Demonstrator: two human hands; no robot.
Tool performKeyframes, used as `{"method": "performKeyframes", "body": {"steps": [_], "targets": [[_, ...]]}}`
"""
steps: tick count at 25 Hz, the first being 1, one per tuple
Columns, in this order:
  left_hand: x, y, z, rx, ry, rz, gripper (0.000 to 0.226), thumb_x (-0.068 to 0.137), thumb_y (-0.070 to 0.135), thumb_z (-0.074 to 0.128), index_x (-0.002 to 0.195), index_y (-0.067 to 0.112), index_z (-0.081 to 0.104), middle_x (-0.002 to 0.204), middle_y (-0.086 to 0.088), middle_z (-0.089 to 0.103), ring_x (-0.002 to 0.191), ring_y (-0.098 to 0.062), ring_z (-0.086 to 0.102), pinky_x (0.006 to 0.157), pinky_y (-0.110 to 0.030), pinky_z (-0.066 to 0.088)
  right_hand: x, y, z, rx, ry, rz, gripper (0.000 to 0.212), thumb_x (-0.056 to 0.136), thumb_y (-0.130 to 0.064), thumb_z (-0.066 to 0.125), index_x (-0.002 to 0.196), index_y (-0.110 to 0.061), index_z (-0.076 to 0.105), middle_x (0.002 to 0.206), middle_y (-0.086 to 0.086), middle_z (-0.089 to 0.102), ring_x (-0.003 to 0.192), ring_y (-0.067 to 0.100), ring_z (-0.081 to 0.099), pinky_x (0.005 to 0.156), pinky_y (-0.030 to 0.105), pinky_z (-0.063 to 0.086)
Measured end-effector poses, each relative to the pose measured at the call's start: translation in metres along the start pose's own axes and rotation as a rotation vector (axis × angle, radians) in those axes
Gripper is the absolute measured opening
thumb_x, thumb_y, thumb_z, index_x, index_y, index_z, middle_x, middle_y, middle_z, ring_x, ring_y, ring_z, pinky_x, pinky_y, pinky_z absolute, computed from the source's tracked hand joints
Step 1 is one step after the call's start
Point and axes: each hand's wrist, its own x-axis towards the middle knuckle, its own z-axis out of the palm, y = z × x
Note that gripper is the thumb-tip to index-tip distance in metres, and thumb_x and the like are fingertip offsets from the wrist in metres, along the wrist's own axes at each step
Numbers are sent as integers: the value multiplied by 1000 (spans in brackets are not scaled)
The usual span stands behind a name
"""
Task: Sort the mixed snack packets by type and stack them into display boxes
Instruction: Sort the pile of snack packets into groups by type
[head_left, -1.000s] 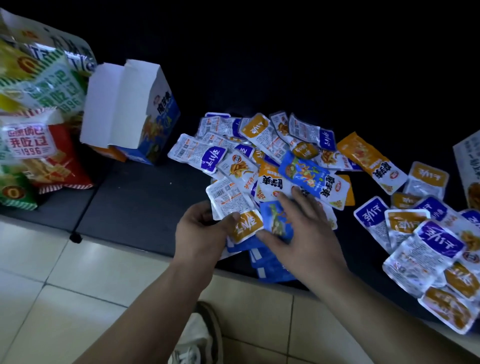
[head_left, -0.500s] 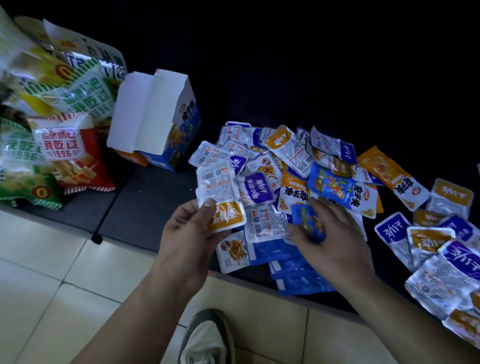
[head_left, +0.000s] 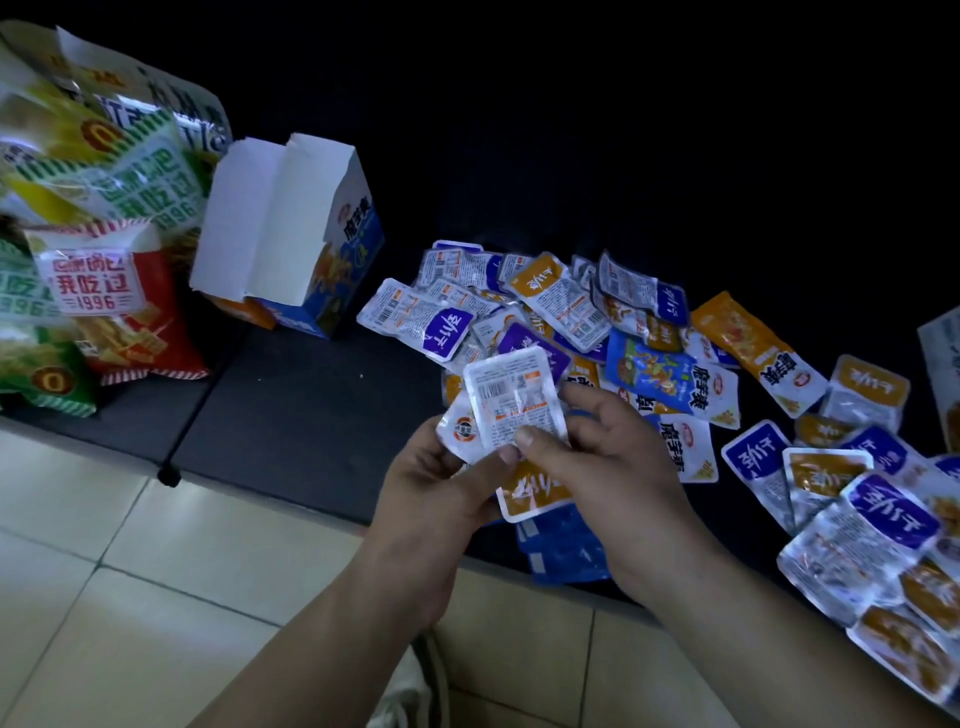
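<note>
While the mixed heap (head_left: 571, 322) of snack packets lay spread across the dark counter (head_left: 291, 415), we held a small stack of packets (head_left: 498, 415) at its near edge, hands close together. Our left hand (head_left: 441, 499) gripped the stack from below; our right hand (head_left: 613, 478) pinched the silver-backed packet (head_left: 511, 395) on top, an orange-labelled packet (head_left: 535, 491) hanging beneath. We judged this the gathering-by-type step, with most sorting left to do. The next move called for squaring the stack and carrying it to the open display box (head_left: 291, 234), far left and well apart.
</note>
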Motion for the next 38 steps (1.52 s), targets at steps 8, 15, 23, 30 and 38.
{"method": "performKeyframes", "body": {"steps": [8, 15, 23, 30, 38], "targets": [[-10, -17, 25, 623, -63, -2, 28, 98, 37, 63, 81, 17, 72, 80, -9, 75, 71, -22, 72, 67, -42, 60, -2, -3, -37, -1, 245, -35, 33, 93, -16, 76, 111, -41, 66, 97, -11, 77, 83, 0, 73, 67, 25, 58], [-3, -49, 66, 701, -195, 122, 16, 96, 19, 69, 111, 26, 68, 104, 12, 71, 80, 0, 65, 69, -13, 50, -34, 13, -171, -564, 601, -25, 37, 97, -22, 68, 132, -32, 58, 112, -3, 65, 97, 20, 63, 70, 28, 48], [-1, -47, 12, 1122, 243, 459, 35, 80, 40, 77, 113, 30, 68, 109, 0, 64, 94, -27, 65, 83, -37, 53, -34, 40, -131, -857, 225, -302, 53, 95, -32, 65, 146, -25, 54, 155, -2, 43, 144, 20, 40, 111, 36, 42], [18, -29, -41, 1260, 310, 72, 84, 48, 70, 77, 123, 38, 61, 107, 6, 65, 102, -22, 63, 92, -45, 53, -11, 62, -72, -1316, -58, -177, 108, 73, -86, 61, 160, -50, 6, 171, -2, -10, 158, 28, -5, 123, 48, 30], [27, -14, -50, 770, 328, 58, 9, 92, 5, 68, 87, 11, 71, 68, 7, 72, 59, -1, 67, 49, -14, 49, 0, 73, -71, -1541, 151, -419, 73, 89, -77, 38, 144, -33, 59, 147, 13, 57, 130, 38, 59, 72, 47, 61]]}}
